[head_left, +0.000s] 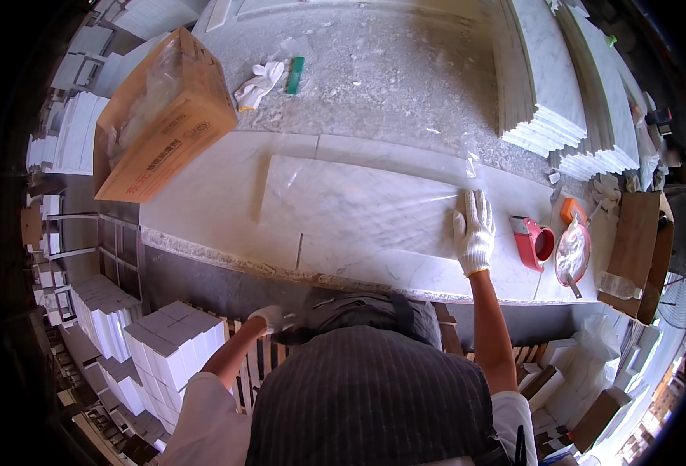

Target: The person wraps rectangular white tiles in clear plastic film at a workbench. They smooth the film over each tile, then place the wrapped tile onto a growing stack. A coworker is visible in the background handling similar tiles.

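Note:
A long pale marble slab (pixel 358 202) with grey veining lies on the stone worktop (pixel 211 221), and clear plastic film glints over its surface. At the slab's right end, my right hand (pixel 476 229) in a white knitted glove rests flat with fingers stretched out. My left hand (pixel 268 317), also gloved, is low beside my waist, away from the slab. Its fingers are blurred and partly hidden against my dark apron (pixel 374 388). A red tape dispenser (pixel 532 243) stands right of my right hand, close to a round red-rimmed dish (pixel 573 255).
An open cardboard box (pixel 172 144) with plastic inside sits at the left. Beyond the slab lie a white glove (pixel 260 84) and a green block (pixel 295 75). Stacked marble slabs (pixel 541 85) stand at the far right. Another cardboard box (pixel 630 248) occupies the right end.

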Demonstrator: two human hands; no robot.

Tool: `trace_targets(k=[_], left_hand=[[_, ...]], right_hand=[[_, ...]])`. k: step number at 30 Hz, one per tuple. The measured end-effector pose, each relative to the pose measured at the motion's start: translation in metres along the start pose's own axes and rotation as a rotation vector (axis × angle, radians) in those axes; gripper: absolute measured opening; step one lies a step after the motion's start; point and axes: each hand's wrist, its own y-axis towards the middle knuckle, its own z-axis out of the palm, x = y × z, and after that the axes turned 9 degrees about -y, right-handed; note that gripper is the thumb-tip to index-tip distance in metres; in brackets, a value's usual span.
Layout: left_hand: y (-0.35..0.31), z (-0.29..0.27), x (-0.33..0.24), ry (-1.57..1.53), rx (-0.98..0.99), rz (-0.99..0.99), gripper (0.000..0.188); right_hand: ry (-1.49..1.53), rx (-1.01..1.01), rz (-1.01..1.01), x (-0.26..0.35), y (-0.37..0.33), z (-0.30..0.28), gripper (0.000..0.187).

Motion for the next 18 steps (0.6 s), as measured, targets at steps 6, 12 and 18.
trace_targets(k=[6, 12, 18], left_hand=[[-0.004, -0.069, -0.044, 0.197, -0.064, 0.244, 0.044], [0.013, -0.131, -0.196, -0.119, -0.742, 0.874, 0.035], [0.067, -0.133, -0.25, 0.406, -1.081, 0.981, 0.048]], right_hand=[[0.037, -0.019, 0.094, -0.002, 0.02, -0.002, 0.051], [0.019, 0.015, 0.132, -0.003, 0.025, 0.005, 0.053], [0.11, -0.035, 0.147, -0.01, 0.027, 0.003, 0.048]])
